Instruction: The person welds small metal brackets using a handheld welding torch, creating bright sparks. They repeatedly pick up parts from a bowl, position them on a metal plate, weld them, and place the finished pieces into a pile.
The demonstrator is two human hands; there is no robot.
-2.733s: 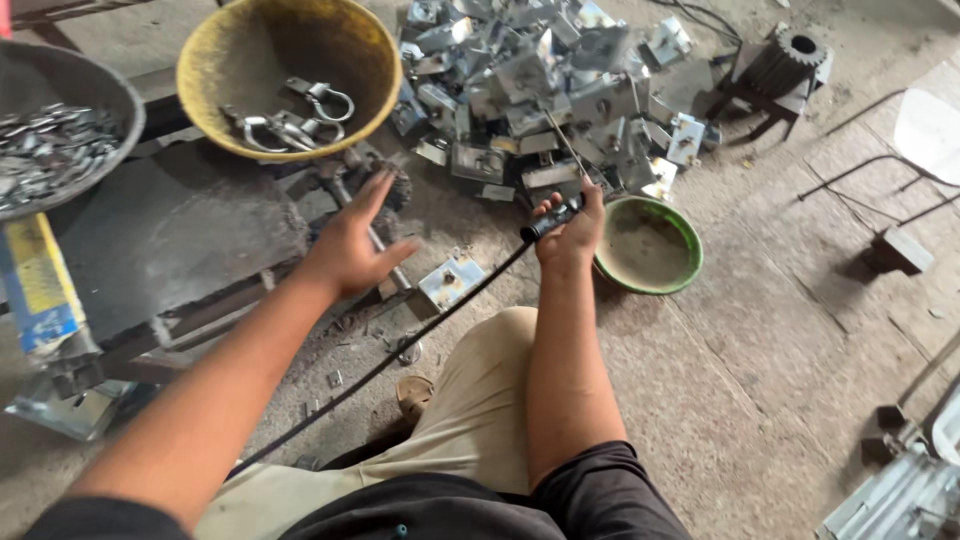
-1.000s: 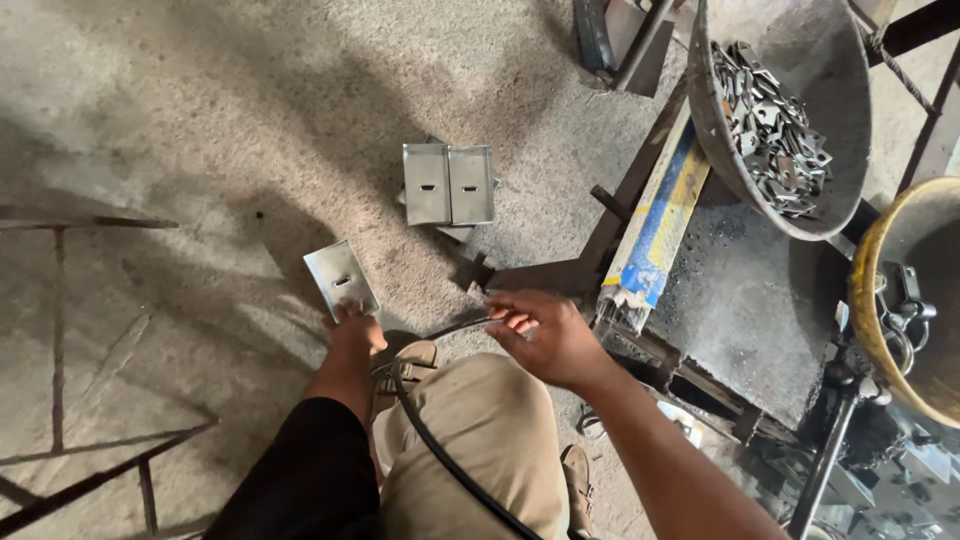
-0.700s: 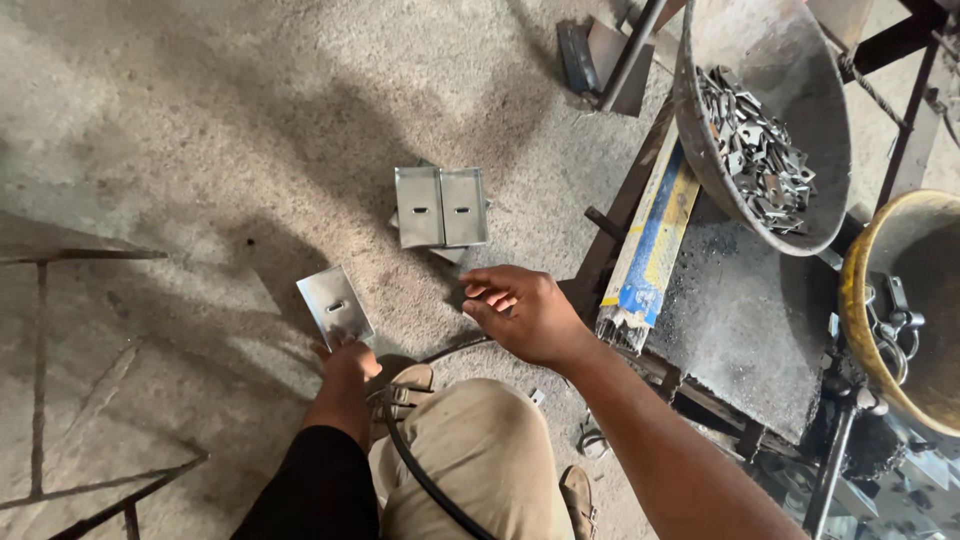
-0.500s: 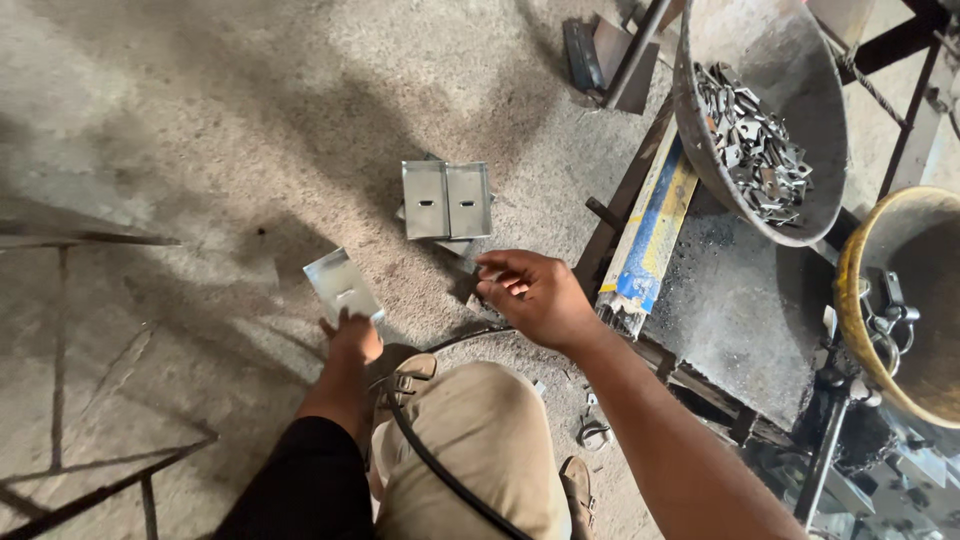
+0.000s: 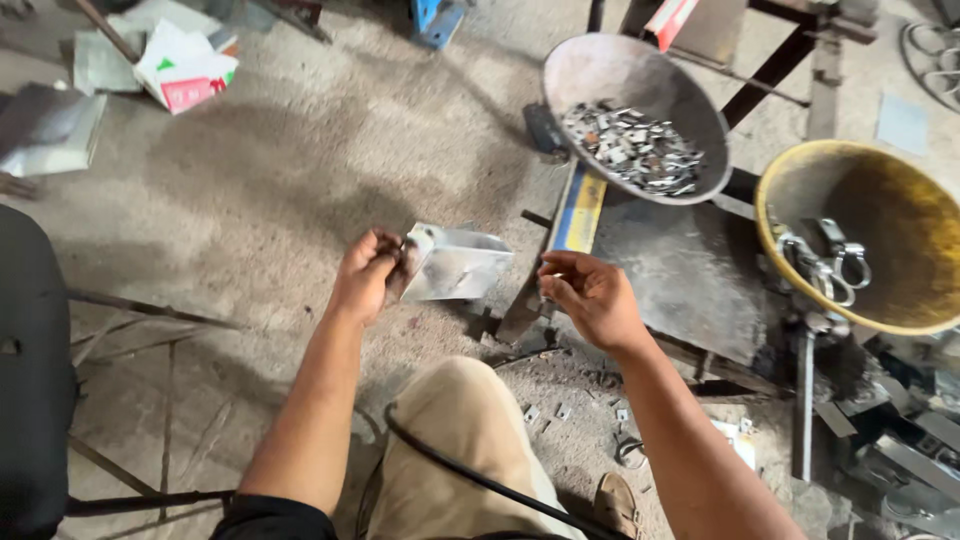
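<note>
My left hand (image 5: 367,275) grips a folded grey sheet-metal bracket (image 5: 455,265) by its left edge and holds it above the floor in front of me. A short way to the bracket's right, my right hand (image 5: 590,292) hovers with fingers loosely curled and nothing visible in it. It floats over the edge of a dark steel work plate (image 5: 680,275). A black cable (image 5: 480,480) runs across my knee.
A grey pan of small metal pieces (image 5: 635,115) and a yellow pan holding shackles (image 5: 865,240) sit at the right. A blue-and-yellow bar (image 5: 582,210) lies beside the plate. Papers and a box (image 5: 180,65) lie at the far left. A dark chair (image 5: 30,370) stands left.
My left hand has lifted the bracket off the floor and raised it in front of me. The view has swung right, and the pair of brackets on the floor is out of sight.
</note>
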